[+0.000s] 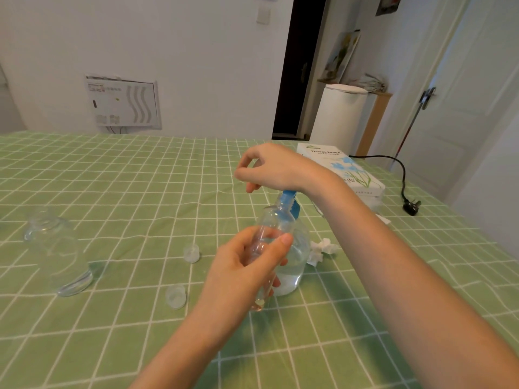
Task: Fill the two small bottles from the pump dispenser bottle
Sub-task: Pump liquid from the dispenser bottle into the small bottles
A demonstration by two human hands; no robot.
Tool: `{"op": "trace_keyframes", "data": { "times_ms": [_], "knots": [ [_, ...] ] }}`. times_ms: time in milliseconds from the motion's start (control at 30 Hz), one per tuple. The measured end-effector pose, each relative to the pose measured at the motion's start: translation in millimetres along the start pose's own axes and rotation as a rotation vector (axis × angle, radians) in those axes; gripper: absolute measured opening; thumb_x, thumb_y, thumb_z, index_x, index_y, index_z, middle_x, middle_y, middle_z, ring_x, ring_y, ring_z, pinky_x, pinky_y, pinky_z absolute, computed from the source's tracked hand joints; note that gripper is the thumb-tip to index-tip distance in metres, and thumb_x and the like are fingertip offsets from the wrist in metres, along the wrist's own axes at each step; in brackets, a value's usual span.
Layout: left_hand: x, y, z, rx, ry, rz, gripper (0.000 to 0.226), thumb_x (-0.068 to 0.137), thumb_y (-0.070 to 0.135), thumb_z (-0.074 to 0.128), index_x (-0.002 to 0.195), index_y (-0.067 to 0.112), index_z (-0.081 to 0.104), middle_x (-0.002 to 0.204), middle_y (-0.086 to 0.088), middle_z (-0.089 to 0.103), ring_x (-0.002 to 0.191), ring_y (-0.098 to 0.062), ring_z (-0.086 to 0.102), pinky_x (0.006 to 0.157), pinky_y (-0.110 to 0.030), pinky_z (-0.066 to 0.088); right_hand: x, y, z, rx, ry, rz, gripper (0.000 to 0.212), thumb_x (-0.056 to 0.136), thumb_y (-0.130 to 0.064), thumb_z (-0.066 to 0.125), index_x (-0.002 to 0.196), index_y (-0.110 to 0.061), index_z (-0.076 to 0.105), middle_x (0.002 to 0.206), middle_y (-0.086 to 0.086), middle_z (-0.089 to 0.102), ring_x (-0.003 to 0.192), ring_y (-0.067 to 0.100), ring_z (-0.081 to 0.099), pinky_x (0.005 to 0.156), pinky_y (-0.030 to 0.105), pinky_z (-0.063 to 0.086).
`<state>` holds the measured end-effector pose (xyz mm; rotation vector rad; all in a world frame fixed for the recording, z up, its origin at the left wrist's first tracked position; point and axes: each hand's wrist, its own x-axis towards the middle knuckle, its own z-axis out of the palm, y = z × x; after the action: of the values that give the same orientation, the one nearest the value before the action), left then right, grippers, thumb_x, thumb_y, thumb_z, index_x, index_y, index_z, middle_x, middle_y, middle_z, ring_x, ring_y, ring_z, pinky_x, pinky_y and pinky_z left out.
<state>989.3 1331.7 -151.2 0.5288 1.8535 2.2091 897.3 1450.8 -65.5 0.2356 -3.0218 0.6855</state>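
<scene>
1. The left hand (247, 265) holds the small clear plastic bottle (273, 220) off the green checked counter (140, 178). Its fingers (283, 240) and thumb are wrapped round the bottle's middle. The bottle is tilted, with its open mouth just beside the blue pump head (289, 199) of the clear pump dispenser bottle (295, 265). If the mouth is not directly under the spout, a stroke would likely send liquid down the outside and onto the cloth.
2. The right hand (275, 167) sits over the pump head, with the heel of the palm on it or just above it. Its fingers are loosely curled and pinch nothing I can see. A push from the heel of the palm lands off-centre, so it could rock or tip the dispenser, which nothing else steadies.
3. The thin wall of the small bottle looks soft. Too hard a squeeze could push liquid back out.
4. I cannot tell the fill level in the held bottle, so overfilling is a real risk.
5. Two small clear caps (191, 253) (176, 296) lie near the left forearm, which could knock them away.
6. The second clear uncapped bottle (56, 248) waits well apart to the left, so reaching for it could jolt the dispenser.
7. A crumpled white tissue (323, 247) lies just beside the dispenser.
</scene>
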Motion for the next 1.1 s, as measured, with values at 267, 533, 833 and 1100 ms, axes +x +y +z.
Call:
{"op": "trace_keyframes", "data": {
  "times_ms": [267, 533, 833, 1100],
  "knots": [
    [2, 1, 0, -0.007, 0.006, 0.007, 0.039, 0.057, 0.052, 0.065, 0.086, 0.025, 0.069, 0.064, 0.005, 0.066, 0.05, -0.009, 0.056, 0.05, -0.019, 0.05, 3, -4, -4, -0.015, 0.009, -0.012, 0.02, 0.09, -0.031, 0.053, 0.104, -0.02, 0.062, 0.079, -0.005, 0.073, 0.092, 0.014, 0.066, 0.083, 0.032, 0.051],
    [0, -2, 1, -0.009, -0.005, -0.009, 0.041, 0.056, 0.052, 0.065, 0.083, 0.022, 0.069, 0.061, 0.005, 0.063, 0.05, -0.013, 0.055, 0.046, -0.021, 0.047, 0, 4, 5, 0.05, -0.027, 0.004, 0.021, 0.09, -0.031, 0.054, 0.104, -0.018, 0.063, 0.08, -0.006, 0.074, 0.095, 0.013, 0.065, 0.082, 0.028, 0.047],
    [1, 0, 1, -0.006, -0.002, -0.008, 0.042, 0.055, 0.054, 0.065, 0.084, 0.024, 0.069, 0.063, 0.005, 0.066, 0.05, -0.01, 0.056, 0.047, -0.019, 0.048, 0, 1, 0, 0.024, -0.017, -0.016, 0.02, 0.091, -0.032, 0.054, 0.104, -0.019, 0.062, 0.081, -0.004, 0.074, 0.089, 0.012, 0.066, 0.077, 0.025, 0.048],
    [1, 3, 1, -0.011, -0.004, 0.001, 0.039, 0.058, 0.048, 0.065, 0.086, 0.021, 0.068, 0.063, 0.005, 0.065, 0.05, -0.012, 0.053, 0.047, -0.019, 0.048, 2, -3, -3, 0.022, -0.028, -0.014, 0.019, 0.091, -0.033, 0.054, 0.1, -0.019, 0.063, 0.079, -0.004, 0.074, 0.086, 0.01, 0.067, 0.081, 0.029, 0.049]
  ]
}}
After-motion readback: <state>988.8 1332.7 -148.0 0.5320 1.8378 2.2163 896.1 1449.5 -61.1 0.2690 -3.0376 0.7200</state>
